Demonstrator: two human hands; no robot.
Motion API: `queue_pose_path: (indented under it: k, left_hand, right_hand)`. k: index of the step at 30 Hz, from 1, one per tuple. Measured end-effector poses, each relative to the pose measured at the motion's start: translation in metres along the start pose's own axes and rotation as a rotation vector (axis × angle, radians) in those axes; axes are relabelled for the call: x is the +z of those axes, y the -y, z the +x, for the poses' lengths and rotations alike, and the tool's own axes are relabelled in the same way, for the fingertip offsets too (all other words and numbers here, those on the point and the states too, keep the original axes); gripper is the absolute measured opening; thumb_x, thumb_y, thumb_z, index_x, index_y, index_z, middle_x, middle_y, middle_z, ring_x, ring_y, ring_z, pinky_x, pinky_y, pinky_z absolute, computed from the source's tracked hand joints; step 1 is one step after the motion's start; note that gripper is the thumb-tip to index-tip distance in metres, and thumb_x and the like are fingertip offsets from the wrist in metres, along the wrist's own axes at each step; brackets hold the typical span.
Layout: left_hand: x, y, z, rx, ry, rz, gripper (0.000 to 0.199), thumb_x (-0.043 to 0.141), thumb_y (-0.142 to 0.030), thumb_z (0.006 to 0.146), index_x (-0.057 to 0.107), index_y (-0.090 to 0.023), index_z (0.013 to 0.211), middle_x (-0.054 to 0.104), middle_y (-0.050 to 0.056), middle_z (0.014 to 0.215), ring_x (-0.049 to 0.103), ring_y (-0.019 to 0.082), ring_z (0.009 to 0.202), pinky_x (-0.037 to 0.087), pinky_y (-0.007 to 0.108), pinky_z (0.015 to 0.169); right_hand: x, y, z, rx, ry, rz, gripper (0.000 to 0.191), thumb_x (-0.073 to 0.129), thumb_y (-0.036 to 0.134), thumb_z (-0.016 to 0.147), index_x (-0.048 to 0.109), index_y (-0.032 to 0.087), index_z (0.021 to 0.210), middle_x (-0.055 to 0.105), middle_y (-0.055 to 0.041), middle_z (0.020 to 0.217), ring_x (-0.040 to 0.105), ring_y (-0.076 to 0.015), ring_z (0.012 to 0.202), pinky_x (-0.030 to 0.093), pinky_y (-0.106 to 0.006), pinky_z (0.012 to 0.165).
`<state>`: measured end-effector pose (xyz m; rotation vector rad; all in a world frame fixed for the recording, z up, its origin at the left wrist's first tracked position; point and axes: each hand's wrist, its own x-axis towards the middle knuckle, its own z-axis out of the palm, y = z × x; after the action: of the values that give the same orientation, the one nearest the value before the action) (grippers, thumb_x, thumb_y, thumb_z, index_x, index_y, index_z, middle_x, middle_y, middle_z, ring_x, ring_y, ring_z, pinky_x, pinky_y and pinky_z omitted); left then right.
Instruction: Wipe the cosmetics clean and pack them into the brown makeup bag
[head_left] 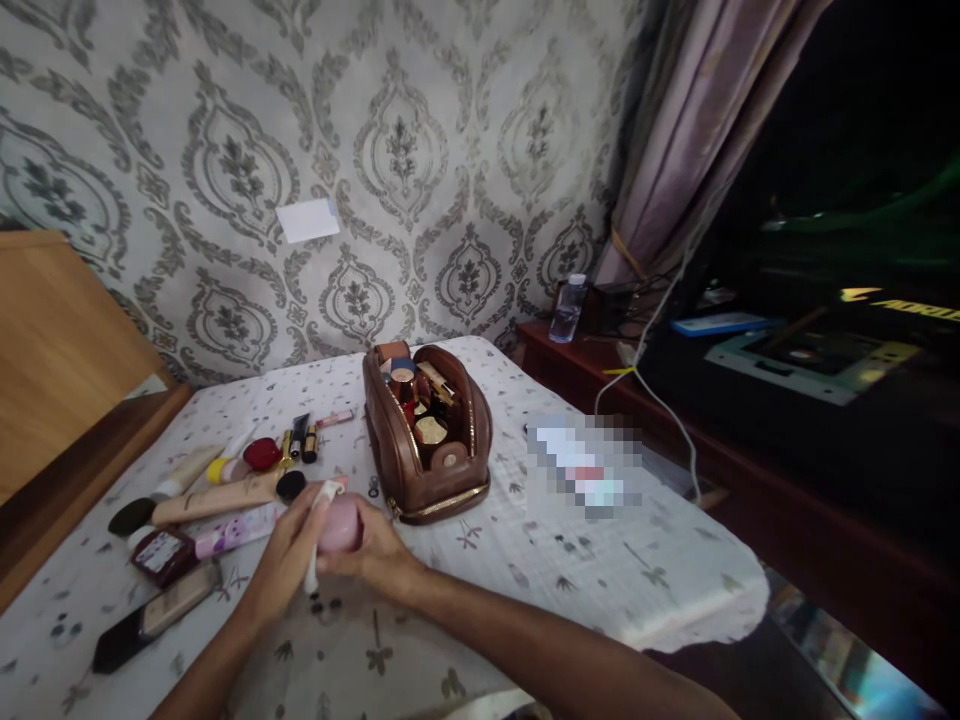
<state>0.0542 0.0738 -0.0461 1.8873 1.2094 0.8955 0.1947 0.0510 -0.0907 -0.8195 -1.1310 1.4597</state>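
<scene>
Two hands meet at one pink rounded item, held off the near-left corner of the brown bag. Left hand is curled in, pinching a white tissue against the item's left side; right hand wraps its right side, fingers bent around it. Exact fingertip contact is hidden. Looks like wiping: best done with a steady right grip, tissue flat, light pressure, small turns. Keep elbows clear of the beige tube and bottles left of the bag.
</scene>
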Motion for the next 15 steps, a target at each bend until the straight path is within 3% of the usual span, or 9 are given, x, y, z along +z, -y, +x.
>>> queue_pose_path:
  k: [4, 8, 12, 15]
  left_hand:
    - [0.005, 0.010, -0.013, 0.164, -0.030, 0.101, 0.049, 0.059, -0.051, 0.087, 0.064, -0.021, 0.125, 0.062, 0.013, 0.133, 0.055, 0.030, 0.128, 0.041, 0.043, 0.113]
    - [0.001, 0.018, -0.009, 0.200, -0.073, 0.088, 0.043, 0.049, -0.052, 0.092, 0.073, -0.019, 0.106, 0.070, 0.013, 0.119, 0.061, 0.030, 0.117, 0.045, 0.042, 0.107]
    - [-0.005, 0.025, -0.005, 0.068, -0.106, -0.042, 0.058, 0.038, -0.061, 0.094, 0.076, -0.018, 0.094, 0.073, 0.012, 0.113, 0.064, 0.030, 0.113, 0.046, 0.042, 0.107]
    - [-0.008, 0.024, -0.006, -0.088, -0.052, -0.149, 0.067, 0.036, -0.071, 0.090, 0.077, -0.018, 0.086, 0.077, 0.012, 0.101, 0.067, 0.031, 0.109, 0.046, 0.044, 0.107]
  right_hand:
    - [0.000, 0.007, -0.001, 0.091, -0.013, 0.148, 0.068, 0.094, 0.032, 0.044, 0.063, 0.019, 0.103, 0.069, 0.0022, 0.091, 0.065, -0.0175, 0.086, 0.051, -0.034, 0.088]
    - [0.001, 0.012, -0.005, 0.198, 0.185, 0.392, 0.058, 0.090, 0.040, 0.057, 0.062, 0.020, 0.104, 0.069, -0.0013, 0.098, 0.067, -0.0166, 0.087, 0.052, -0.035, 0.087]
    - [-0.001, 0.009, -0.005, 0.233, 0.303, 0.379, 0.065, 0.089, 0.047, 0.062, 0.062, 0.020, 0.115, 0.067, -0.0042, 0.109, 0.067, -0.0162, 0.095, 0.052, -0.033, 0.088]
    - [-0.003, 0.007, -0.003, 0.231, 0.287, 0.249, 0.077, 0.091, 0.047, 0.057, 0.060, 0.022, 0.123, 0.068, -0.0019, 0.104, 0.066, -0.0164, 0.095, 0.052, -0.032, 0.086]
